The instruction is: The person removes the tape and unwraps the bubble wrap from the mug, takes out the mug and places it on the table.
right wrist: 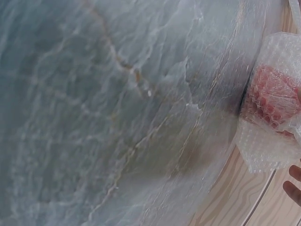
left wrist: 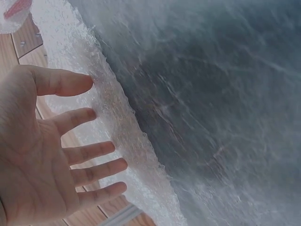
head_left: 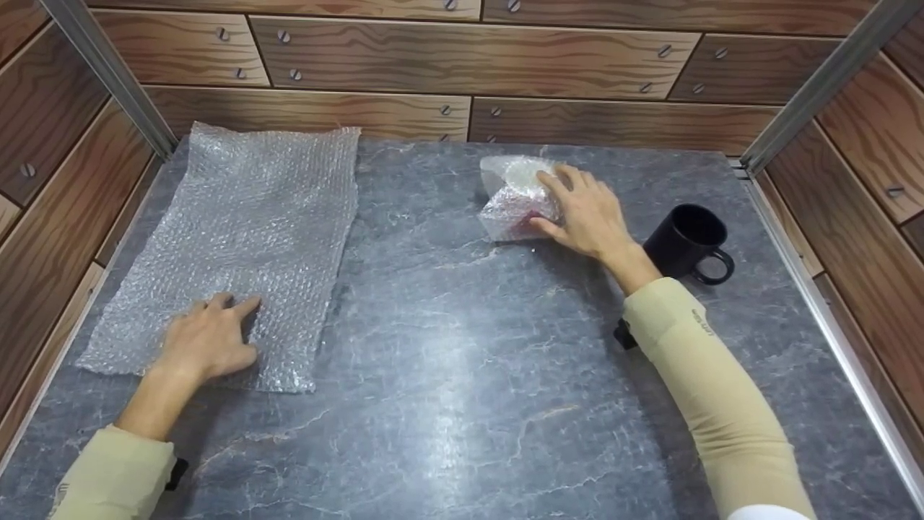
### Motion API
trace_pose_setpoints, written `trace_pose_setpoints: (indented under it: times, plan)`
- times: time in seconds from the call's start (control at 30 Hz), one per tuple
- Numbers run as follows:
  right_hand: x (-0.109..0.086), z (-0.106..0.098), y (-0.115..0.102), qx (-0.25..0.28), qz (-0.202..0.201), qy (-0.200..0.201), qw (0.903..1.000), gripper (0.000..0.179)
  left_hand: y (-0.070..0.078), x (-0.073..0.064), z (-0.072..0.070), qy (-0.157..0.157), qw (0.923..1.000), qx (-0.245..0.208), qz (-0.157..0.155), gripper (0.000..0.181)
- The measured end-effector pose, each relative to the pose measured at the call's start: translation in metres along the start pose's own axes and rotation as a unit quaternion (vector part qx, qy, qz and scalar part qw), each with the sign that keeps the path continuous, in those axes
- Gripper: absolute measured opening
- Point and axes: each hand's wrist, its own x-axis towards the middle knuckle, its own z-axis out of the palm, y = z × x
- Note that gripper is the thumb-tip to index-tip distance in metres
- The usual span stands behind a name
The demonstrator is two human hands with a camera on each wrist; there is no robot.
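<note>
A large sheet of clear bubble wrap (head_left: 245,217) lies flat on the left side of the table. My left hand (head_left: 206,339) is over its near end, fingers spread and palm down; the left wrist view shows nothing gripped. Farther back, right of centre, sits a small bundle in bubble wrap (head_left: 512,209), with something red (right wrist: 273,96) showing through the layers. What the red item is cannot be made out. My right hand (head_left: 588,217) reaches to the bundle's right side with fingers spread, thumb at the near side. Fingertips (right wrist: 292,190) show below the bundle in the right wrist view.
A black mug (head_left: 678,242) stands upright just right of my right wrist, its handle toward the right. The grey marbled table (head_left: 447,347) is bordered by wood-patterned walls (head_left: 476,58) at the back and sides, with metal frame posts (head_left: 816,87) at the corners.
</note>
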Motion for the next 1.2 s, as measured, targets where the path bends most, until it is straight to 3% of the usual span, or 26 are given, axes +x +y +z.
trace_pose_setpoints:
  times: [0.63,0.97,1.2]
  plan:
    - [0.000,0.000,-0.001,0.011,0.003,-0.001,0.9999,0.069,-0.007,-0.003,0.002,0.037,0.9992,-0.001,0.015,0.079]
    - [-0.003,-0.001,-0.002,0.010,-0.004,-0.003,0.9999,0.069,0.013,-0.002,-0.001,0.078,0.9960,0.007,0.043,0.071]
    - [-0.005,-0.002,-0.003,0.014,-0.003,0.000,0.9999,0.067,0.034,0.008,-0.002,0.098,0.9929,0.006,0.067,0.071]
